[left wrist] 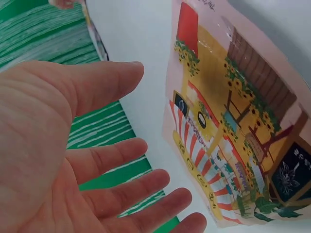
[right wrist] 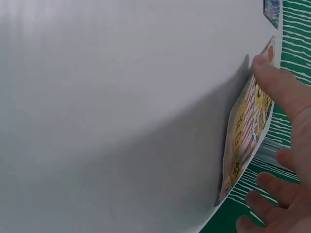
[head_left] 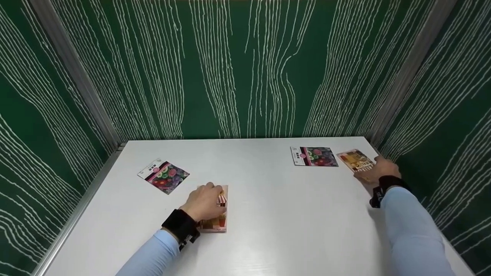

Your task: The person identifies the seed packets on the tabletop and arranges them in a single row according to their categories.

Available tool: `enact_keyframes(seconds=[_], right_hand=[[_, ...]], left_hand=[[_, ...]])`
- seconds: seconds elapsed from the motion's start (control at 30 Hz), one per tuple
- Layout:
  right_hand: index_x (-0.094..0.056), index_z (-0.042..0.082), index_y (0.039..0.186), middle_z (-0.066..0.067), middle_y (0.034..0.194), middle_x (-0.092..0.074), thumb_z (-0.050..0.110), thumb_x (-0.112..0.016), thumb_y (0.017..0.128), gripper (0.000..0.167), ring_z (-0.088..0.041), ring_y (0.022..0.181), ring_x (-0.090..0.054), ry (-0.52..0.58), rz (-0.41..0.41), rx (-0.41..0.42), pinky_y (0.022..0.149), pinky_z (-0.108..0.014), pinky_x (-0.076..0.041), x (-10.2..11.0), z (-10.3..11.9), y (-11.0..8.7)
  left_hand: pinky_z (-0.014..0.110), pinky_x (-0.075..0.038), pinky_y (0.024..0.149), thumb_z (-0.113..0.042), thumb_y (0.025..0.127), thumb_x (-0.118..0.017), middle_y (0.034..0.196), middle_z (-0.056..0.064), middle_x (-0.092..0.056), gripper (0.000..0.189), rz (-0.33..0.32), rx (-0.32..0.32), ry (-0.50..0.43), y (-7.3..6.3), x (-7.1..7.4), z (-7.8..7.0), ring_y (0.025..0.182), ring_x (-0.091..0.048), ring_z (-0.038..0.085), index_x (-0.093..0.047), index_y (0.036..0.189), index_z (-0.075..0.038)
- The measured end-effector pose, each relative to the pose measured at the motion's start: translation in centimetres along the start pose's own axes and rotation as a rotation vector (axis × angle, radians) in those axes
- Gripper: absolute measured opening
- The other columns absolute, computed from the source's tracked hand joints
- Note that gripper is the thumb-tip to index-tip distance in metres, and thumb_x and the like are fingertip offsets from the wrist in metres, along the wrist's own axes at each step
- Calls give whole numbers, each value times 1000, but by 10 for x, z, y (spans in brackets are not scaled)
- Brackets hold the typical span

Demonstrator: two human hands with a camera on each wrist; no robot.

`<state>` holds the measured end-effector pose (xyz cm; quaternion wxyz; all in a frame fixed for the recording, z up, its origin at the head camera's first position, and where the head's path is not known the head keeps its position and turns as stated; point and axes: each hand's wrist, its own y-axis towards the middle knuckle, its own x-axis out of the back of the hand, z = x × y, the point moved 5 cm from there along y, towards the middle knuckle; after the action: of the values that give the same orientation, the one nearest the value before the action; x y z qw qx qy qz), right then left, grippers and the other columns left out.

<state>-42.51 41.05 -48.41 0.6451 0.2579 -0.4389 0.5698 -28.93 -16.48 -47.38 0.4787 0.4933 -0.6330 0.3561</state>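
Note:
In the head view my left hand (head_left: 204, 202) is over a flat packet (head_left: 215, 226) printed with a storefront and a striped awning. The left wrist view shows the fingers spread beside that packet (left wrist: 228, 121), with a gap between them and it. At the table's right edge, my right hand (head_left: 380, 170) is over the near end of a similar storefront packet (head_left: 353, 159). From the right wrist, the thumb (right wrist: 277, 80) overlaps this packet (right wrist: 245, 128), while the other fingers stay loosely extended away from it. Whether the thumb touches it, I cannot tell.
Two packets with flower pictures lie flat: one flower packet (head_left: 165, 175) at the left, another flower packet (head_left: 315, 156) at the back right. The white table (head_left: 268, 214) is bounded by green walls (head_left: 249, 69) with pale wavy lines and grey corner posts.

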Motion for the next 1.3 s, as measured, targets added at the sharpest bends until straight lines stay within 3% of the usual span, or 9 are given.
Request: enact_keyframes(seconds=[0.1,0.23,0.33,0.57,0.67,0.8,0.97,1.17,1.3], right_hand=[[-13,-13,172,-47,171,-28,54,-82,98,121,-62,148,-39,74,36,-45,130,-77,-34,-3,-9,3],[-11,-15,171,-48,172,-26,55,-80,99,122,-64,152,-36,69,48,-39,131,-77,-32,-3,-9,3],[-15,-15,171,-48,169,-30,52,-81,100,118,-63,146,-39,54,50,-43,129,-78,-34,-3,-8,0],[-32,-20,159,-46,153,-49,56,-84,95,113,-57,127,-51,-21,26,-65,118,-74,-46,2,-10,-9],[-35,-22,155,-45,147,-52,61,-83,94,113,-55,122,-52,-34,64,-98,116,-72,-49,1,-13,-10],[-32,-21,159,-45,154,-49,60,-85,94,117,-55,127,-52,68,108,-155,124,-70,-46,0,-14,-11],[-28,-15,165,-42,163,-45,41,-89,97,107,-55,135,-50,199,67,-117,128,-69,-43,0,-9,-10],[-30,-13,168,-41,165,-46,30,-75,108,86,-52,134,-57,321,69,-63,119,-64,-54,-2,-16,-4],[-34,-16,166,-40,160,-51,34,-74,109,85,-43,129,-61,297,57,-4,102,-45,-62,-2,-23,13]], left_hand=[[59,-63,90,-30,92,-88,119,21,-71,53,-1,1,4,0,-2,1,102,-69,36,-73,133,0],[60,-64,90,-28,90,-88,124,23,-70,55,-11,-1,-3,0,-4,3,103,-70,37,-72,135,0],[61,-63,89,-27,89,-88,126,24,-71,53,-18,-9,-18,0,-5,3,104,-70,38,-73,132,0],[59,-62,79,-25,86,-89,111,20,-70,37,-64,-59,-14,-1,-3,0,91,-67,36,-73,109,-1],[60,-62,80,-26,86,-90,114,21,-70,40,-63,-74,-20,-1,-3,-2,93,-68,37,-73,113,0],[62,-64,83,-25,87,-89,118,23,-70,44,-58,-91,-19,-1,-4,-5,98,-71,40,-74,118,1],[61,-65,89,-27,89,-88,123,24,-71,44,-39,-80,-10,-1,-5,-6,102,-71,40,-74,120,0],[60,-65,88,-27,89,-87,121,22,-70,42,-17,-62,-16,-1,-7,-5,100,-70,37,-73,119,0],[57,-63,84,-26,89,-86,116,19,-69,38,-6,-59,-11,-2,-10,-3,93,-65,31,-73,115,-2]])
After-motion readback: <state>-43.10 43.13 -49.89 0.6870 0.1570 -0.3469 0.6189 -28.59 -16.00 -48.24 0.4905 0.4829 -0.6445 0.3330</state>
